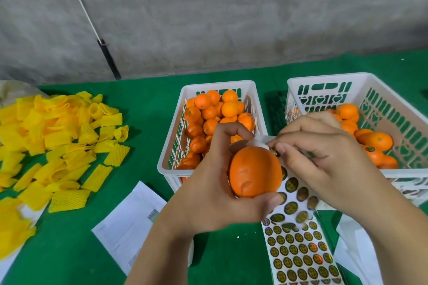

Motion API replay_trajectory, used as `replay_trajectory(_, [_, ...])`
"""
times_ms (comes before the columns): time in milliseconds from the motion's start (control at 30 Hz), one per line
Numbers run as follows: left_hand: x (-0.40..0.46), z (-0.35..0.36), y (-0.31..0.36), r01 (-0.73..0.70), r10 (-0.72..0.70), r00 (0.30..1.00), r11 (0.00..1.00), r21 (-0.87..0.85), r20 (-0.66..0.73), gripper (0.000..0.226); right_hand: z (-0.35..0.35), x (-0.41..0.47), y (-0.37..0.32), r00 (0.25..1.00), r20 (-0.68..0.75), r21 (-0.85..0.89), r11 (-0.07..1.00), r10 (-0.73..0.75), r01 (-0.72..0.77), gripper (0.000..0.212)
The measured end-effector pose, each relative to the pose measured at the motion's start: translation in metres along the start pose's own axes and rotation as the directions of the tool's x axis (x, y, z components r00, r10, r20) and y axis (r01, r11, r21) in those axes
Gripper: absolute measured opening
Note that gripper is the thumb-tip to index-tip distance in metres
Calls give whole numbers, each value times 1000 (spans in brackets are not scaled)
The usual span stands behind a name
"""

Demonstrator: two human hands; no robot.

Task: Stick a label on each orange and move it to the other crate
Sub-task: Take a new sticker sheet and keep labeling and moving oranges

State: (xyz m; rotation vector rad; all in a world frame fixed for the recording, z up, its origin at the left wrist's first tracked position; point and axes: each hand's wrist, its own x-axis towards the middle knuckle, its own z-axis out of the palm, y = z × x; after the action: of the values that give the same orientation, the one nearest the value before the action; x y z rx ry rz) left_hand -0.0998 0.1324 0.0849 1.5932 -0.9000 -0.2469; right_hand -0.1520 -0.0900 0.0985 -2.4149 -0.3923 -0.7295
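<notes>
An orange (254, 174) is cupped in the left hand (208, 192) above the table's near edge. A label (274, 151) is pinched by the right hand (324, 159) against it. Firm, smooth skin is judged; sides suit gripping.

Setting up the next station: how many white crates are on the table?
2. One crate sits behind the left hand, full of oranges; the other crate is at the right, behind the right hand, partly filled. Neither hides another.

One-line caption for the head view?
Left hand holds an orange while right hand pinches a label beside it.
</notes>
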Motion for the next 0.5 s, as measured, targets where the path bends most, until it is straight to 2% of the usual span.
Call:
replay_trajectory(167, [1, 3, -6, 21, -21, 1000, 1000, -9, 18, 82, -1, -2, 4, 998, 54, 42, 998, 36, -38, 26])
replay_trajectory(500, [8, 3, -13, 87, -86, 996, 994, -70, 23, 88, -6, -2, 17, 971, 240, 115, 992, 26, -55, 29])
